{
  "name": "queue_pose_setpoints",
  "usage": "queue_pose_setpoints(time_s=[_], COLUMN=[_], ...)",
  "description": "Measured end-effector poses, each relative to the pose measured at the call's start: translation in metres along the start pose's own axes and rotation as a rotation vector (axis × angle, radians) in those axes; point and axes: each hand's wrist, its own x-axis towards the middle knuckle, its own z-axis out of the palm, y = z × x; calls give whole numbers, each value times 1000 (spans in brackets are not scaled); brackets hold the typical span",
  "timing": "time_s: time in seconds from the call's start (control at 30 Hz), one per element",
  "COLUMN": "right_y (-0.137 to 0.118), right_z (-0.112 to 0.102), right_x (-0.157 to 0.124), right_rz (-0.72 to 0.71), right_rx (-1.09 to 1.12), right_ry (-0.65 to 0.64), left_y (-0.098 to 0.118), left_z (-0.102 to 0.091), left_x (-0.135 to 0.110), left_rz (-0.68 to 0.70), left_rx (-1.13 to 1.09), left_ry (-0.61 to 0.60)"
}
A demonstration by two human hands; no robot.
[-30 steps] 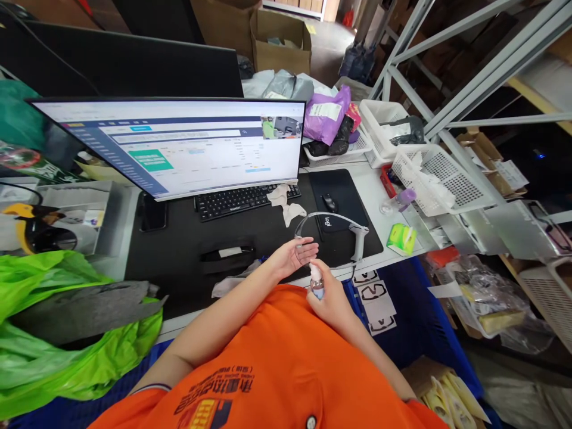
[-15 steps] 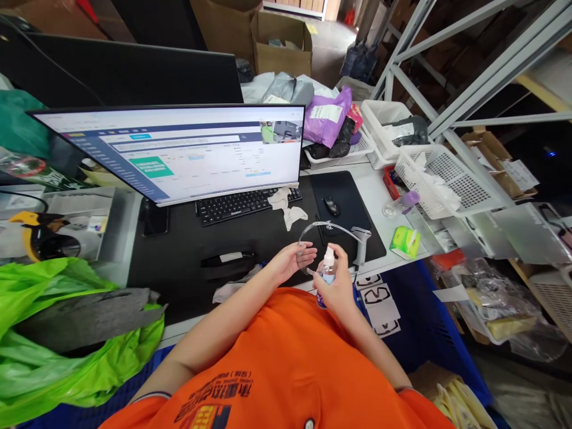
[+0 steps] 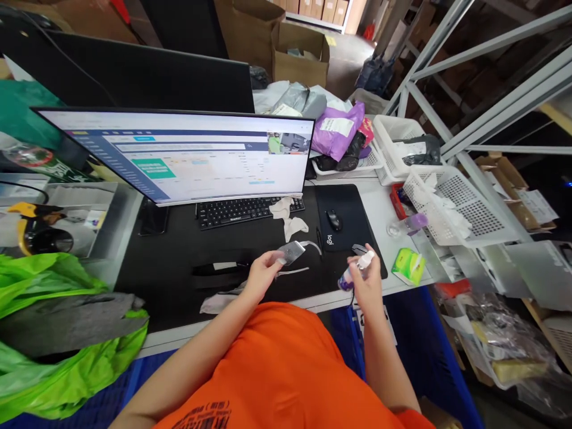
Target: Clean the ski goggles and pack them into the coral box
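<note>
My left hand [image 3: 263,273] is closed on a pair of glasses [image 3: 293,252], pinching one end between thumb and fingers. The lens looks grey and speckled, and the thin pale arms stretch to the right above the black desk mat. To the right, my right hand [image 3: 367,280] is wrapped round a small clear spray bottle [image 3: 353,274] with a white nozzle, tilted over the desk's front edge. Just behind that hand, a grey device [image 3: 358,249] is partly hidden. Crumpled pale cloths [image 3: 288,217] lie on and in front of the keyboard [image 3: 236,213].
A wide monitor [image 3: 201,155] stands behind the keyboard. The mouse [image 3: 333,220] rests on a dark pad. Further right are a green tissue pack [image 3: 409,266], a purple-capped bottle [image 3: 409,224] and white baskets [image 3: 482,208]. A bright green bag [image 3: 58,274] takes up the left side.
My hands have moved apart: the left forward with the glasses, the right rightward with the spray bottle. The glasses have turned, so a speckled lens faces up. The view has shifted slightly.
</note>
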Motion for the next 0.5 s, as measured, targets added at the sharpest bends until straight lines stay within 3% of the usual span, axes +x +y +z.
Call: queue_pose_setpoints(time_s=[0.13, 0.27, 0.37, 0.5], right_y=[55, 102, 123, 129], right_z=[-12, -8, -5, -10], right_x=[113, 213, 256, 277], right_rz=[16, 95, 146, 195], right_rx=[-355, -428, -466, -505], right_ry=[99, 192, 227, 234], left_y=[4, 0, -2, 2], left_z=[-12, -14, -12, -7], left_x=[1, 0, 0, 4], left_rz=[112, 204, 193, 157], left_rx=[104, 252, 248, 225], left_ry=[93, 107, 157, 187])
